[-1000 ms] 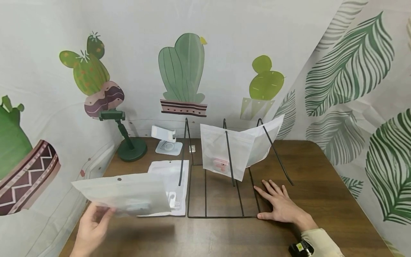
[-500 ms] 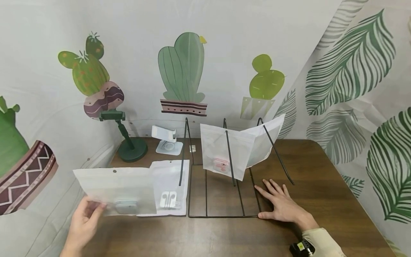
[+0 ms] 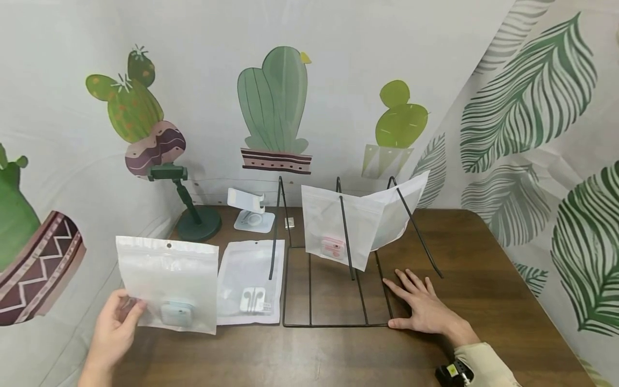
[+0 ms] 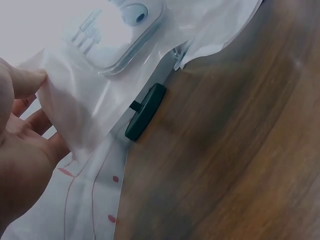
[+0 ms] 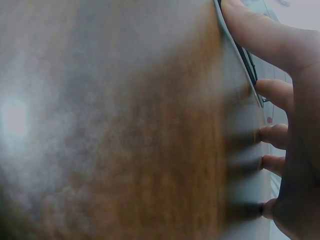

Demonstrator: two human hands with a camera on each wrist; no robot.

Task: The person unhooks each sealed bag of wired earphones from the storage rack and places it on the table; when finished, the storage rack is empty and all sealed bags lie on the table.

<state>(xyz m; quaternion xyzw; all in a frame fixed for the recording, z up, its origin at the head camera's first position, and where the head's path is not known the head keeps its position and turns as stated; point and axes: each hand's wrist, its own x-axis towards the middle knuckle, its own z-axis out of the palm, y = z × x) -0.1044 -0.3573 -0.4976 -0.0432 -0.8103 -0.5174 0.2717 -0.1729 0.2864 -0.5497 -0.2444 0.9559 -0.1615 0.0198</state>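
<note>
In the head view my left hand (image 3: 112, 328) pinches the lower left edge of a white zip bag (image 3: 169, 274), held upright at the table's left. A light-blue earphone case (image 3: 177, 314) shows through its front; the left wrist view shows the case (image 4: 117, 32) close up. Beside it lies another white zip bag (image 3: 242, 263) with white earphones (image 3: 253, 300) inside. My right hand (image 3: 425, 309) rests spread on the table, thumb and index fingertip at the right side of a black wire rack (image 3: 333, 326). The right wrist view shows its fingertips on the wood.
Two bags lean in the rack; the front bag (image 3: 329, 220) has a pink case inside, and the rear bag (image 3: 398, 215) tilts right. Behind stand a green stand (image 3: 199, 224) and a small white phone stand (image 3: 254, 221). A printed curtain (image 3: 348, 80) borders the table (image 3: 309, 360).
My left hand has moved left with the blue-case bag, which has swung to face the camera. It now uncovers the earphone bag on the table. My right hand stays in place.
</note>
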